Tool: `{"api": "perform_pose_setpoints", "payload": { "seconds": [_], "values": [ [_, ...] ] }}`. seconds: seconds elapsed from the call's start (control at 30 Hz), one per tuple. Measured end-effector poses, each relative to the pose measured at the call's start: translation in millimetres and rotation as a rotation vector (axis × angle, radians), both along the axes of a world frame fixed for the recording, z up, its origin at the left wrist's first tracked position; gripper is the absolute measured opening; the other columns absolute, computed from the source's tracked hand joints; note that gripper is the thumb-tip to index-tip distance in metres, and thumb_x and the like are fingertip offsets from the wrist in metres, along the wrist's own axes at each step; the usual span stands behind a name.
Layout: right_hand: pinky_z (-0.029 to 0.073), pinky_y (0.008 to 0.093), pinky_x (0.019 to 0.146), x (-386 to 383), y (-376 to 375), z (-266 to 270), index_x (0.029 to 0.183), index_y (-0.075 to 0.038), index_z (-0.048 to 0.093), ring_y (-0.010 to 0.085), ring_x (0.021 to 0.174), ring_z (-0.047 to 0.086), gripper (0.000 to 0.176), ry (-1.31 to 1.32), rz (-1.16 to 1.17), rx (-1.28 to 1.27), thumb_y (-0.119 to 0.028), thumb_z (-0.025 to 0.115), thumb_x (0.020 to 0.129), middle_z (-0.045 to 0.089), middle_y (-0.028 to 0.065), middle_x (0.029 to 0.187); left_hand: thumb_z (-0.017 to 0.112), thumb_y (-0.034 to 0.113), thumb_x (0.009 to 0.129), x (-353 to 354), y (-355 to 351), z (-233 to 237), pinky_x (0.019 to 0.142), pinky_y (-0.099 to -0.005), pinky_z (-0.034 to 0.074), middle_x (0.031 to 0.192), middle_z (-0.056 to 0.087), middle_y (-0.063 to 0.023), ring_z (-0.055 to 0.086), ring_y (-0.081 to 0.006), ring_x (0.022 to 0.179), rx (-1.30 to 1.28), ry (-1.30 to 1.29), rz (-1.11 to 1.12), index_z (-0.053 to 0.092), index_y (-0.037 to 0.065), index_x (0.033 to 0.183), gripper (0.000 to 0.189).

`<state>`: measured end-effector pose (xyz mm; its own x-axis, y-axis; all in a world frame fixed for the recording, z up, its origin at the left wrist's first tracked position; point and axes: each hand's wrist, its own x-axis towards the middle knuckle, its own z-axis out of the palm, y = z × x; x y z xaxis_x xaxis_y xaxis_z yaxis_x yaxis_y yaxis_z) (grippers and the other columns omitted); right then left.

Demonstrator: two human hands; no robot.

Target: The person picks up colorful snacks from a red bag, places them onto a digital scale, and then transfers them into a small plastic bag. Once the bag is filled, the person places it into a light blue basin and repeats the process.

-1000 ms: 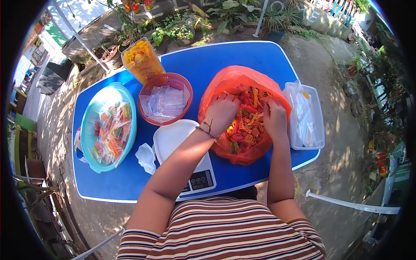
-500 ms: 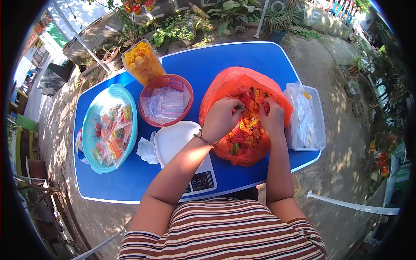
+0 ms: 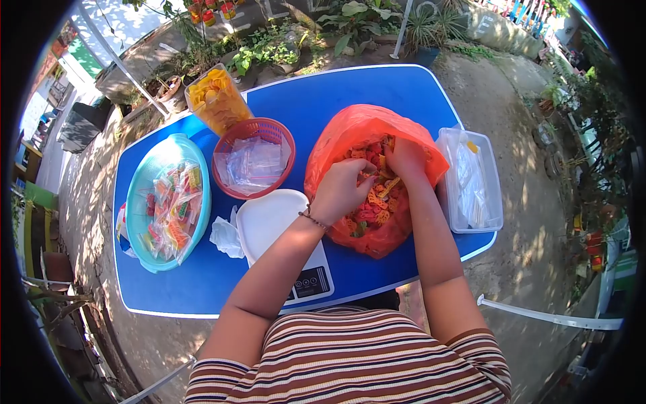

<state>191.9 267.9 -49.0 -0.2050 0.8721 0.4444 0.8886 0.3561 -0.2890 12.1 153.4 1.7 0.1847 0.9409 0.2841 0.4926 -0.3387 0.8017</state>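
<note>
A red plastic bag [image 3: 336, 145] stands open on the blue table, full of small red, orange, yellow and green wavy pieces [image 3: 382, 195]. My left hand [image 3: 341, 190] is over the bag's left part, fingers curled and pinched close above the pieces; what they hold, if anything, is too small to name. Deeper in the bag's back right part is my right hand [image 3: 406, 161], its fingertips hidden among the pieces and plastic. Left of the bag, a white kitchen scale [image 3: 270, 225] lies partly under my left forearm.
A red basket [image 3: 289, 161] holds clear small bags. Beside it are a turquoise basket [image 3: 136, 202] of filled packets, a tub of yellow pieces [image 3: 219, 101] and crumpled plastic [image 3: 227, 237]. On the right is a clear box [image 3: 496, 195] with plastic bags on the blue table [image 3: 289, 94].
My right hand has moved back and deeper into the red bag, away from my left hand. My left hand has shifted slightly down and left. The bag's right edge has folded over somewhat.
</note>
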Motion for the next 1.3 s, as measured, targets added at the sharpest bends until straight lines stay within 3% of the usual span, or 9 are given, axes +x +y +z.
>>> {"api": "perform_pose_setpoints", "payload": {
  "seconds": [0.1,0.17,0.3,0.4,0.43,0.57,0.67,1.07,1.3],
  "values": [
    [0.043,0.0469,0.105,0,3,6,0.129,-0.004,0.057,0.0386,0.125,0.053,0.045,0.023,-0.036,-0.277,-0.027,0.066,0.091,0.058,0.0204,0.132,0.070,0.012,0.089,-1,-1,2,0.075,-0.0374,0.055,0.095,0.073,-0.0177,0.071,-0.0279,0.082,-0.013,-0.019,-0.003,0.071,-0.001,0.105,0.021],
    [0.044,0.0472,0.103,2,2,3,0.126,-0.004,0.058,0.0394,0.123,0.054,0.040,0.042,-0.001,-0.195,-0.025,0.065,0.092,0.059,0.0201,0.129,0.070,0.011,0.087,-2,-5,9,0.082,-0.0416,0.055,0.099,0.072,-0.0190,0.069,-0.0343,0.089,-0.033,-0.026,-0.001,0.071,-0.001,0.103,0.020],
    [0.048,0.0460,0.095,15,-8,2,0.124,-0.001,0.059,0.0368,0.112,0.061,0.036,0.188,0.099,0.066,-0.024,0.061,0.096,0.063,0.0211,0.120,0.068,0.010,0.090,-7,-12,17,0.081,-0.0378,0.055,0.102,0.072,-0.0171,0.070,-0.0294,0.092,-0.068,-0.120,0.018,0.070,-0.001,0.107,0.020],
    [0.050,0.0418,0.079,20,-35,39,0.117,0.001,0.060,0.0331,0.088,0.064,0.031,0.522,0.148,-0.322,-0.025,0.060,0.100,0.067,0.0184,0.103,0.065,0.011,0.095,-9,-15,13,0.084,-0.0334,0.055,0.109,0.072,-0.0131,0.070,-0.0221,0.097,-0.149,-0.339,0.016,0.066,-0.002,0.117,0.026],
    [0.047,0.0337,0.068,19,-42,42,0.109,0.000,0.060,0.0216,0.072,0.059,0.028,0.638,0.212,-0.290,-0.027,0.058,0.103,0.065,0.0092,0.087,0.063,0.012,0.097,-8,-12,8,0.087,-0.0322,0.055,0.112,0.071,-0.0110,0.069,-0.0195,0.100,-0.142,-0.423,-0.001,0.063,-0.003,0.122,0.029],
    [0.043,0.0254,0.066,6,-73,75,0.103,-0.002,0.059,0.0084,0.074,0.053,0.024,0.983,0.500,-0.474,-0.026,0.055,0.105,0.058,0.0003,0.084,0.063,0.014,0.100,-6,-12,20,0.091,-0.0304,0.055,0.117,0.069,-0.0068,0.067,-0.0142,0.105,-0.431,-0.839,-0.127,0.058,-0.003,0.131,0.035],
    [0.041,0.0210,0.067,-3,-85,83,0.103,-0.004,0.058,0.0030,0.075,0.049,0.022,0.943,0.516,-0.451,-0.025,0.054,0.106,0.054,-0.0030,0.084,0.063,0.011,0.099,-8,-22,36,0.084,-0.0268,0.057,0.108,0.069,-0.0058,0.066,-0.0096,0.093,-0.588,-0.829,-0.223,0.057,-0.004,0.129,0.034],
    [0.041,0.0188,0.070,-45,-118,84,0.105,-0.003,0.058,0.0008,0.080,0.048,0.014,1.023,0.634,-0.732,-0.016,0.054,0.105,0.057,-0.0028,0.087,0.069,0.014,0.097,-44,-64,13,0.074,-0.0223,0.053,0.098,0.071,-0.0038,0.065,-0.0057,0.087,-0.417,-0.776,-0.071,0.058,-0.002,0.129,0.036],
    [0.035,0.0205,0.059,-82,-144,73,0.096,-0.004,0.060,0.0004,0.067,0.042,0.014,1.213,0.694,-0.762,-0.016,0.059,0.102,0.050,-0.0073,0.074,0.071,0.008,0.093,-86,-123,31,0.064,-0.0216,0.051,0.084,0.073,-0.0058,0.065,-0.0059,0.069,-0.231,-0.395,0.260,0.066,-0.001,0.118,0.028]
  ]
}}
